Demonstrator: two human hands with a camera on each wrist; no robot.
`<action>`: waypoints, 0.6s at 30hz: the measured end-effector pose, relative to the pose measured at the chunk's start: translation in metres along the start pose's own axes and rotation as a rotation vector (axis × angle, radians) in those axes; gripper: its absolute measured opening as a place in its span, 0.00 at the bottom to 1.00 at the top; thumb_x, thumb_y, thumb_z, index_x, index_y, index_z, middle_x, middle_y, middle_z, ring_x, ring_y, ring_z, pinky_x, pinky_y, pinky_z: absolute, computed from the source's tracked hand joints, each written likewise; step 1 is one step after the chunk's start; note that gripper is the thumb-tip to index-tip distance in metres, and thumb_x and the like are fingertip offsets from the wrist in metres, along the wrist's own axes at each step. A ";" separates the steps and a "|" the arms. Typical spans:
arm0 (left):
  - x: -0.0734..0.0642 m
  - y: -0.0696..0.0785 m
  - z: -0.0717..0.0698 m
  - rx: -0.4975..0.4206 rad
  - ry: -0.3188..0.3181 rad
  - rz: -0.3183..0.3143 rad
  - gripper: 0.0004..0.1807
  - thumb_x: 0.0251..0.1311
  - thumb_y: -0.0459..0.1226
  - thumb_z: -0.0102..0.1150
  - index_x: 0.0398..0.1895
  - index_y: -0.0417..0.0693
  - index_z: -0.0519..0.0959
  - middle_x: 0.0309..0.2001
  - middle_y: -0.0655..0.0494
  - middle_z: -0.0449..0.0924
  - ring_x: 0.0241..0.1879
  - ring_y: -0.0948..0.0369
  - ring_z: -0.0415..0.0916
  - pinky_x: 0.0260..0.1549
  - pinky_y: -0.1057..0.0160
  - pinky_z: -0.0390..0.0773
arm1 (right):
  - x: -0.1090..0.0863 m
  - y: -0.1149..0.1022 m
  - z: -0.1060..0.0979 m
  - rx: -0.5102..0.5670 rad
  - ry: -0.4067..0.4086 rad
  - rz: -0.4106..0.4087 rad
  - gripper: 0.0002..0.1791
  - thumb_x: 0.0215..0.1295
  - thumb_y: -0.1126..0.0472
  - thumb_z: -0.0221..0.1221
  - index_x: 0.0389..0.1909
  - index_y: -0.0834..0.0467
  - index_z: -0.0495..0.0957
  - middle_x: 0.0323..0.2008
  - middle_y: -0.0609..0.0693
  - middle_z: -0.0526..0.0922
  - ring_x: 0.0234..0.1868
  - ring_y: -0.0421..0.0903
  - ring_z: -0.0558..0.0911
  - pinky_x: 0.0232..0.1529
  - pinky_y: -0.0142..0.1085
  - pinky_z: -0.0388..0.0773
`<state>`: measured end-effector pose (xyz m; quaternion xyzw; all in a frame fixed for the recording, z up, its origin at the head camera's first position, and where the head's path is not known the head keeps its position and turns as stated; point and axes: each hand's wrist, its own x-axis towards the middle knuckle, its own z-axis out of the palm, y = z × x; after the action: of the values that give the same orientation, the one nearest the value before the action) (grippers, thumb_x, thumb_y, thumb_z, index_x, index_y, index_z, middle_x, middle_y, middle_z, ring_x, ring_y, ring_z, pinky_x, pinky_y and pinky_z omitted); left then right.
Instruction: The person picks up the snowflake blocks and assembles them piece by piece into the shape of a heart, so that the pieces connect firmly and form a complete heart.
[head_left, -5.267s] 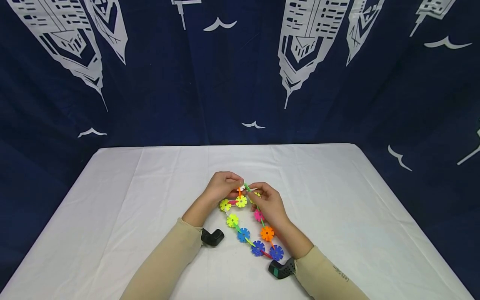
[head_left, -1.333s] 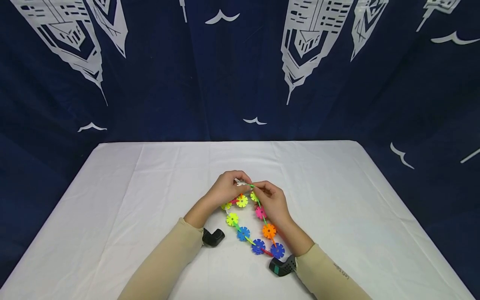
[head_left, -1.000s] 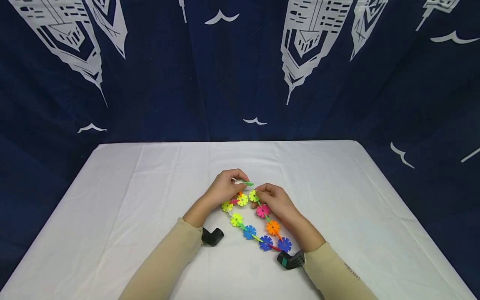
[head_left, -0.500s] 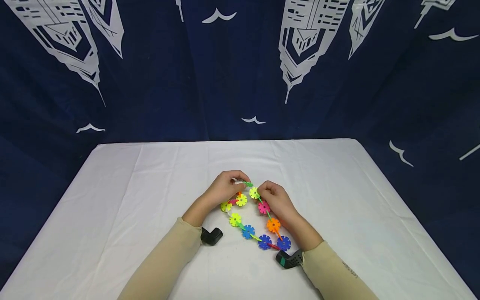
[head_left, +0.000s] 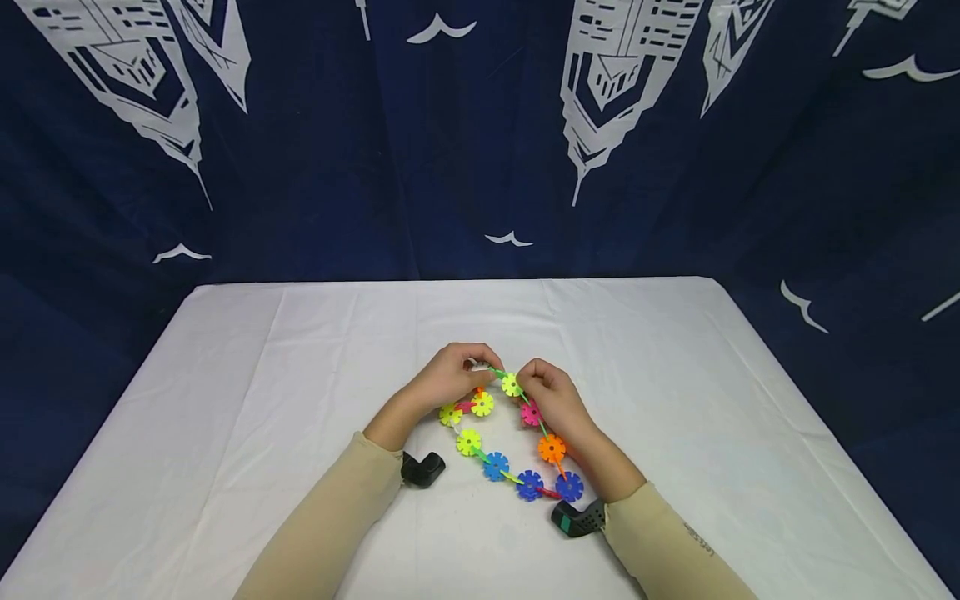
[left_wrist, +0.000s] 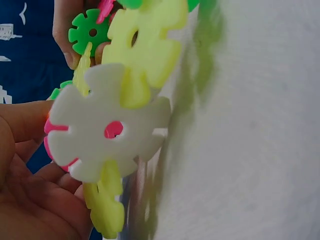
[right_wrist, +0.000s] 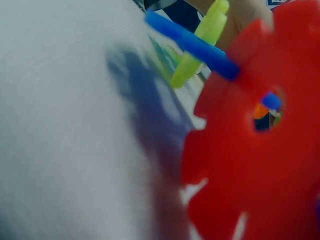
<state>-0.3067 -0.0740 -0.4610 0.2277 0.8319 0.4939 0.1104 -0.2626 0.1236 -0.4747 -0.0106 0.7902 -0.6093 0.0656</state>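
Note:
A chain of slotted snowflake discs loops between both hands in the head view. My left hand (head_left: 450, 377) pinches its upper left end, where a green disc (head_left: 497, 372) sticks out edge-on from the fingertips. My right hand (head_left: 557, 402) grips the upper right end beside a yellow disc (head_left: 512, 384), which meets the green one; whether they are slotted together I cannot tell. Pink (head_left: 530, 412) and orange discs (head_left: 552, 448) follow below the right fingers. Close to the left wrist camera hangs a white disc (left_wrist: 90, 120). A red disc (right_wrist: 240, 165) fills much of the right wrist view.
The loop's lower part has two dark blue discs (head_left: 529, 485), a lighter blue disc (head_left: 496, 467) and several yellow ones, near the black wrist cameras (head_left: 423, 471). Beneath is a white-covered table (head_left: 300, 350). A navy curtain (head_left: 450, 167) hangs behind its far edge.
My right hand has left the green disc, which stays in my left fingers. It has shifted right and grips beside the yellow disc, now raised against the green one. The loop's right side moved right.

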 end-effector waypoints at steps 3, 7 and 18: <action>0.000 0.000 0.000 0.006 -0.012 -0.002 0.06 0.64 0.34 0.61 0.38 0.55 0.85 0.43 0.59 0.84 0.47 0.60 0.73 0.49 0.61 0.70 | 0.001 0.001 -0.002 -0.020 -0.020 -0.005 0.10 0.74 0.60 0.53 0.34 0.63 0.73 0.26 0.48 0.79 0.28 0.41 0.76 0.32 0.27 0.73; 0.000 0.000 -0.001 0.007 -0.037 0.002 0.07 0.65 0.34 0.60 0.38 0.56 0.85 0.45 0.59 0.83 0.46 0.59 0.72 0.47 0.61 0.69 | 0.002 0.003 -0.005 -0.037 -0.069 -0.012 0.11 0.75 0.60 0.52 0.34 0.64 0.73 0.28 0.49 0.79 0.29 0.40 0.75 0.34 0.27 0.73; 0.000 0.001 -0.004 0.035 -0.074 -0.016 0.08 0.64 0.34 0.61 0.39 0.56 0.86 0.44 0.60 0.84 0.42 0.58 0.70 0.42 0.62 0.69 | 0.002 0.002 -0.007 0.007 -0.140 -0.002 0.11 0.76 0.60 0.49 0.36 0.63 0.74 0.27 0.47 0.78 0.23 0.39 0.74 0.31 0.28 0.75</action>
<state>-0.3081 -0.0764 -0.4580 0.2413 0.8373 0.4698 0.1412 -0.2654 0.1311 -0.4753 -0.0539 0.7816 -0.6097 0.1203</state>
